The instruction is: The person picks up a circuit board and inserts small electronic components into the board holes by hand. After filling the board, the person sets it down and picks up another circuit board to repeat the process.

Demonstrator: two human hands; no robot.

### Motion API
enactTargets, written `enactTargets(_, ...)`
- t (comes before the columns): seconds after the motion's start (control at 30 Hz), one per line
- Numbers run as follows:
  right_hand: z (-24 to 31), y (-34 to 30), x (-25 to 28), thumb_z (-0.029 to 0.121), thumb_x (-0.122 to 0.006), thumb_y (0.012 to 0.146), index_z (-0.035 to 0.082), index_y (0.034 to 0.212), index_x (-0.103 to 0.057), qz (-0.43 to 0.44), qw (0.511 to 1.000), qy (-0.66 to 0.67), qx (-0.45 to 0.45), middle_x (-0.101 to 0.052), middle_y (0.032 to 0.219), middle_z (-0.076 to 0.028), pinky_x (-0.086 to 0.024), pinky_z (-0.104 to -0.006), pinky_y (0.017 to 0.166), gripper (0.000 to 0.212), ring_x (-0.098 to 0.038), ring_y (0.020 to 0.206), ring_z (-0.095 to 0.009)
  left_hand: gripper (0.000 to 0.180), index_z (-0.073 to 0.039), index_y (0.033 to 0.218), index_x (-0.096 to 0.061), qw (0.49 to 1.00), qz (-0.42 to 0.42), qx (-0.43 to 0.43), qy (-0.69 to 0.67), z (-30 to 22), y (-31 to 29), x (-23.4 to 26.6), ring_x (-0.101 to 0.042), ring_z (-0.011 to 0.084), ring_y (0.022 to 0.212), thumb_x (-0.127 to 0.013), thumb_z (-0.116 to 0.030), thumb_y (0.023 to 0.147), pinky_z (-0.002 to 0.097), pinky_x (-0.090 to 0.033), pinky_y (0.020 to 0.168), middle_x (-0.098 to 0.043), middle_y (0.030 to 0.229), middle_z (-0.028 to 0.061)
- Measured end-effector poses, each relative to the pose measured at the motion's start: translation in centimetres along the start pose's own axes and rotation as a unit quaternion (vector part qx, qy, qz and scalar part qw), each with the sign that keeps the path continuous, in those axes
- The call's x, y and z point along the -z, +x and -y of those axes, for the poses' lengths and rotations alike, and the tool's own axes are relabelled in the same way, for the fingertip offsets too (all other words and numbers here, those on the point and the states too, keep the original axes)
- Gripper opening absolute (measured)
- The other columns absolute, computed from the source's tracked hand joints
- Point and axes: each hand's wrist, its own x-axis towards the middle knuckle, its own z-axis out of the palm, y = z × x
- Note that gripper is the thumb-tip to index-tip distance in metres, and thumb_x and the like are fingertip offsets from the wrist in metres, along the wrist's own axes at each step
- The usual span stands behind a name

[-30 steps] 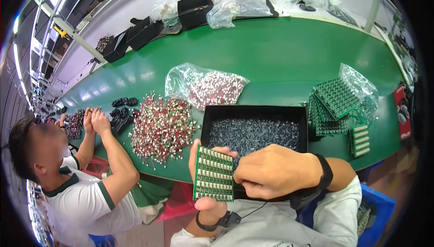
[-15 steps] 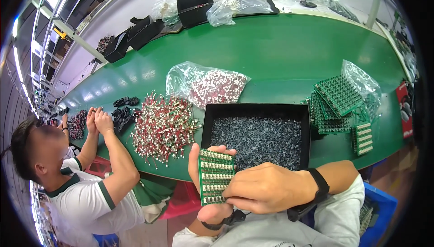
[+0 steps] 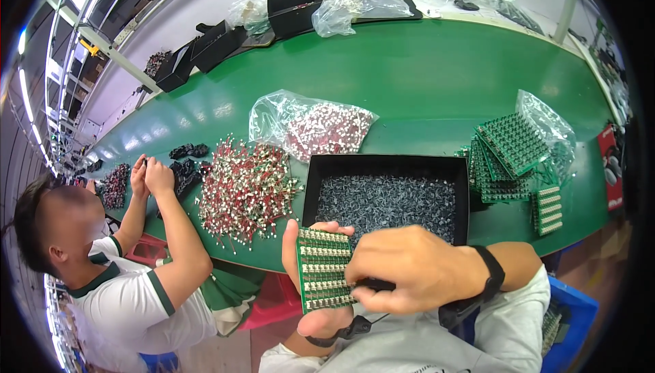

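My left hand (image 3: 326, 321) grips a green circuit board panel (image 3: 324, 268) by its edges, tilted up in front of me. Rows of small white connectors cover the panel's face. At the panel's right edge, my right hand (image 3: 416, 267) is curled with its fingertips pinched together. Something dark shows under its fingers, too hidden to name. Just beyond both hands stands a black tray (image 3: 310, 192) filled with small dark grey parts (image 3: 389, 202).
Left of the tray lies a heap of red-and-white wired connectors (image 3: 245, 192), with a clear bag (image 3: 327, 131) of similar pieces behind. Stacked green panels (image 3: 508, 148) and a smaller stack (image 3: 548, 210) sit at right. A co-worker (image 3: 136, 270) works at left; black boxes (image 3: 295, 12) line the back.
My right hand has shifted slightly up and right from the panel's lower right, its fingers more curled, and dark material now shows beneath them. My left hand still holds the panel.
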Motion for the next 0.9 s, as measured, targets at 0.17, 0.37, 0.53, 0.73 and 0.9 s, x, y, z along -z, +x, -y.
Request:
enactTargets(0.17,0.5,-0.5,-1.6,0.01,-0.074,0.081,0.002,0.096,-0.066,-0.02,0.998,0.042,0.038,-0.064,0.084,-0.007,-0.055,-0.0345,0.062,0.019,-0.066,0.073,-0.024,0.135,-0.005,0.157,-0.009,0.999,0.016,0.013,0.033,-0.1,-0.1,-0.3,-0.056,0.0325,0.11,-0.041,-0.094,0.06,0.0498,-0.045,0.101,-0.05,0.129,0.023)
enactTargets(0.37,0.5,-0.5,-1.5,0.009,-0.072,0.082,0.003,0.091,-0.066,-0.019,0.998,0.043,0.042,-0.065,0.083,-0.006,-0.055,-0.0332,0.06,0.013,-0.066,0.071,-0.023,0.134,-0.006,0.157,-0.009,0.999,0.016,-0.018,0.045,0.0,-0.3,-0.4,-0.056,0.0328,0.11,-0.04,-0.094,0.061,0.0499,-0.045,0.1,-0.05,0.129,0.0232)
enactTargets(0.53,0.5,-0.3,-1.2,0.011,-0.072,0.082,0.003,0.09,-0.067,-0.01,0.999,0.04,0.012,-0.064,0.077,-0.007,-0.054,-0.034,0.057,0.013,-0.065,0.065,-0.025,0.133,-0.005,0.157,-0.011,0.997,0.024,0.041,0.06,-0.2,-0.2,-0.3,-0.057,0.032,0.108,-0.037,-0.094,0.062,0.049,-0.046,0.099,-0.051,0.127,0.0223)
enactTargets(0.73,0.6,-0.2,-0.6,0.01,-0.071,0.082,0.003,0.089,-0.066,0.013,0.996,0.087,-0.014,-0.064,0.076,-0.009,-0.054,-0.033,0.057,0.012,-0.066,0.064,-0.026,0.133,-0.006,0.156,-0.013,0.994,0.005,0.046,0.104,-0.2,-0.2,-0.6,-0.058,0.0306,0.106,-0.038,-0.095,0.061,0.0468,-0.048,0.096,-0.052,0.126,0.0209)
enactTargets(0.9,0.0,0.0,-0.2,0.008,-0.072,0.08,0.003,0.088,-0.065,0.053,0.988,0.132,-0.054,-0.064,0.076,-0.009,-0.054,-0.0326,0.057,0.012,-0.067,0.063,-0.024,0.135,-0.005,0.156,-0.013,0.992,0.005,0.064,0.113,-0.4,-0.3,-1.0,-0.059,0.0298,0.103,-0.037,-0.096,0.059,0.0454,-0.049,0.094,-0.053,0.125,0.0203)
